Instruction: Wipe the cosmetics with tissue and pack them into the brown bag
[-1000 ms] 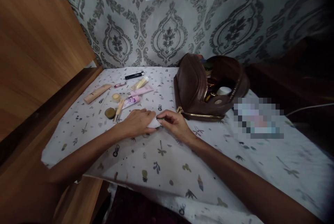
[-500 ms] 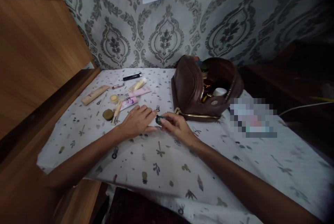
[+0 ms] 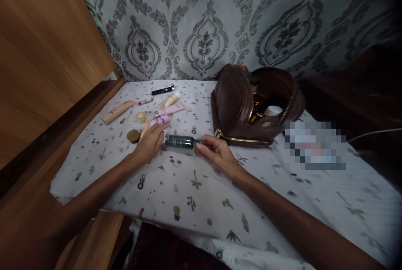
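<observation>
A dark green cosmetic tube (image 3: 179, 141) lies crosswise between my hands, just over the cloth, with pale lettering along its side. Its right end is pinched between the thumb and fingers of my right hand (image 3: 216, 151). My left hand (image 3: 152, 141) is closed over the other end, which its fingers hide. Just beyond my left hand are a purple-and-white tube (image 3: 161, 119), a pink tube (image 3: 171, 109) and a small cream-coloured pot (image 3: 141, 116). A round olive-brown container (image 3: 133, 136) sits left of my fingers, beside a partly covered beige stick (image 3: 145, 126).
An unzipped brown leather bag (image 3: 234, 98) with items inside stands at the back right. Farther left lie a beige tube (image 3: 118, 112), a black pen-like tube (image 3: 162, 90) and a yellow tube (image 3: 169, 99). A blurred-out item (image 3: 315, 146) rests right of the bag. Wooden furniture (image 3: 53, 43) borders the left.
My left hand has slid left along the green tube, uncovering its body, which was hidden before. My right hand keeps its pinch on the right end. The view has shifted slightly.
</observation>
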A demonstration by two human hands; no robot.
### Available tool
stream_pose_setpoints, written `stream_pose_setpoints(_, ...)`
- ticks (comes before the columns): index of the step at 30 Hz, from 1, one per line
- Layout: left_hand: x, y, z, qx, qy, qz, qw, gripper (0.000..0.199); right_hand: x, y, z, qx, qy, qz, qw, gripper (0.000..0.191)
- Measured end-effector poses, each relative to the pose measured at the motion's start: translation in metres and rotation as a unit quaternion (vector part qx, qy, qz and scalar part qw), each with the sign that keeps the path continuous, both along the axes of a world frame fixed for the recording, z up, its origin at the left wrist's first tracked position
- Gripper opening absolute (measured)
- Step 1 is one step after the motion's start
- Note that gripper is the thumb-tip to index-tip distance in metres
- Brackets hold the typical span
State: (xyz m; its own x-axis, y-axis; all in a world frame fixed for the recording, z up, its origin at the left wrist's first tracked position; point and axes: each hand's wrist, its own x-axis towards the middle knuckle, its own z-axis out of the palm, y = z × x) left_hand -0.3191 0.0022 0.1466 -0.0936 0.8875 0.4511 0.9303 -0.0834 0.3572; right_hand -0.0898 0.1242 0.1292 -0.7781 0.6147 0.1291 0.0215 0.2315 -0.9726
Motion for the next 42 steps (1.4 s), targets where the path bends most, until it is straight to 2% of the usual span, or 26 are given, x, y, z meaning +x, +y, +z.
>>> stream_pose_setpoints(4, 0.011, 0.002, 0.016, 0.023, 0.043, -0.028, 0.998, 0.036, -0.001, 0.0, -0.002, 0.022, 0.011, -0.002, 1.0, 0.032)
stream_pose_setpoints(7, 0.036, 0.008, 0.024, 0.011, 0.065, -0.103, 0.992, 0.035, -0.001, -0.001, -0.002, 0.058, 0.02, -0.014, 0.998, 0.03)
stream_pose_setpoints(10, 0.06, 0.014, 0.025, -0.028, 0.107, -0.155, 0.982, 0.039, -0.001, 0.0, -0.004, 0.1, 0.027, -0.022, 0.994, 0.018)
stream_pose_setpoints(12, 0.065, 0.016, 0.024, -0.06, 0.151, -0.153, 0.975, 0.043, -0.001, 0.0, -0.006, 0.109, 0.031, -0.019, 0.993, 0.014)
stream_pose_setpoints(14, 0.06, 0.017, 0.024, -0.099, 0.189, -0.145, 0.966, 0.043, -0.001, 0.0, -0.009, 0.093, 0.033, -0.01, 0.995, 0.012)
stream_pose_setpoints(16, 0.047, 0.014, 0.025, -0.133, 0.207, -0.142, 0.959, 0.045, -0.002, 0.0, -0.011, 0.064, 0.034, -0.003, 0.997, 0.021)
stream_pose_setpoints(21, 0.012, 0.004, 0.026, -0.162, 0.171, -0.112, 0.965, 0.049, -0.003, -0.002, -0.012, -0.003, 0.033, 0.014, 0.999, 0.03)
stream_pose_setpoints(25, 0.002, -0.003, 0.018, -0.162, 0.115, -0.066, 0.978, 0.046, -0.003, -0.001, -0.009, -0.067, 0.035, 0.031, 0.997, 0.037)
stream_pose_setpoints(29, 0.004, -0.006, 0.011, -0.118, 0.073, -0.035, 0.99, 0.045, -0.003, 0.002, -0.008, -0.079, 0.033, 0.034, 0.996, 0.041)
stream_pose_setpoints(36, 0.021, -0.007, 0.02, -0.1, 0.265, -0.062, 0.957, 0.036, -0.003, 0.005, -0.013, -0.082, 0.06, 0.008, 0.995, 0.047)
stream_pose_setpoints(42, 0.056, 0.008, 0.029, -0.141, 0.286, -0.084, 0.944, 0.047, -0.002, 0.002, -0.01, -0.025, 0.067, 0.014, 0.997, 0.041)
